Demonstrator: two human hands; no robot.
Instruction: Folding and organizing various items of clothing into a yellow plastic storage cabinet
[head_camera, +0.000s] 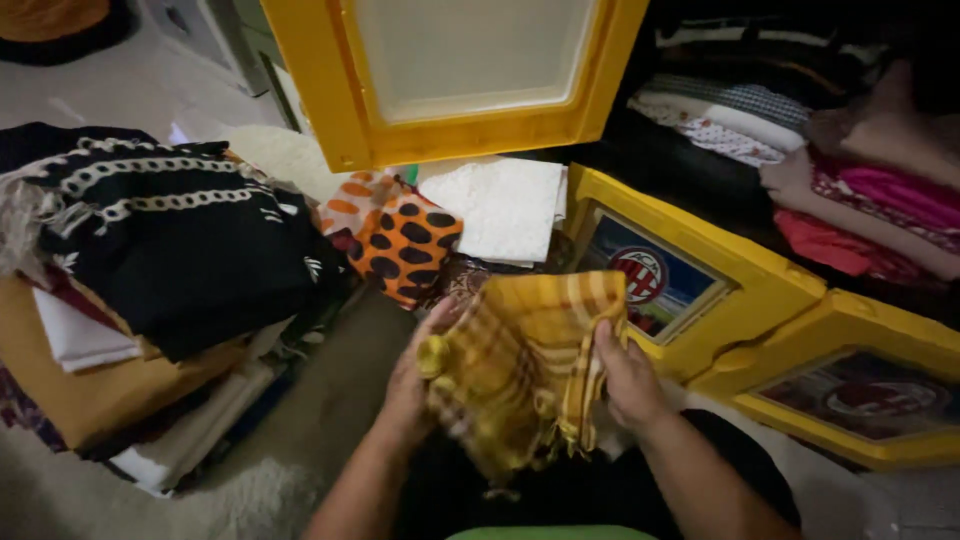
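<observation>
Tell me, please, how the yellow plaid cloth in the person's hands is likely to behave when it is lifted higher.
The yellow plaid cloth will probably stay floppy: it bunches and sags between the left hand and right hand. It looks light, since fingertips alone carry it. Its fringed lower edge hangs loose and may snag or trail.

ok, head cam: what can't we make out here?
- Left hand: fingers mostly hidden behind the yellow plaid cloth.
- Right hand: fingertips buried in the cloth's folds.
- Lower layers of the folded pile, head view: covered by the black patterned fabric.
- Upper yellow frame: top cut off by the image edge.
</observation>
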